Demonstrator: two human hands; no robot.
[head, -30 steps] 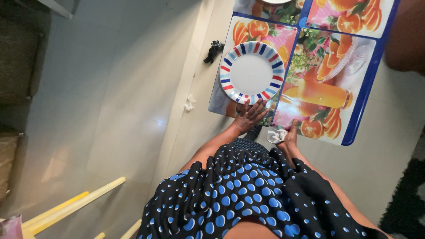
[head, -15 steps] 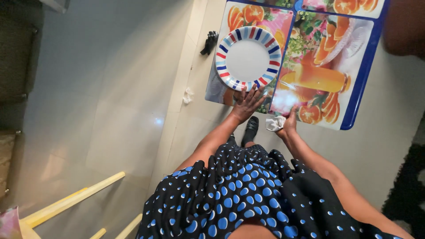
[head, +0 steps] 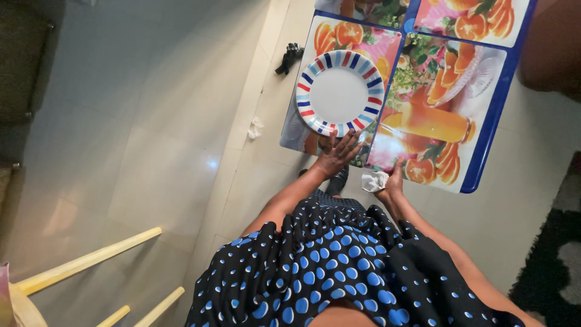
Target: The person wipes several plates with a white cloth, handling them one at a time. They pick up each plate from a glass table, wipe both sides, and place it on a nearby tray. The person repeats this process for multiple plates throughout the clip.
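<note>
Plate (head: 340, 92), round and white with a rim of red and blue stripes, lies flat on the near-left corner of the desk (head: 484, 145), which is covered by a bright cloth printed with oranges and a glass of juice and edged in blue. Being round, the plate has no long axis; what counts is that it sits directly ahead of the left hand (head: 336, 156), farther from the body, with its near rim just at the fingertips. The left grip is wide: fingers spread and flat on the desk edge, touching or all but touching the rim; which, I cannot tell. It holds nothing.

The right hand (head: 394, 183) is the farther of the two from the plate, off to the right at the desk's near edge, on the juice picture. Its grip is narrow, closed around a small crumpled white cloth (head: 374, 180), which sticks out to the left of the knuckles.

Below both arms hangs a dark dress with blue dots (head: 339, 266). On the pale tiled floor (head: 151, 139), left of the desk, lie a small black object (head: 289, 57) and a scrap of white paper (head: 256, 128), well apart from either hand.
</note>
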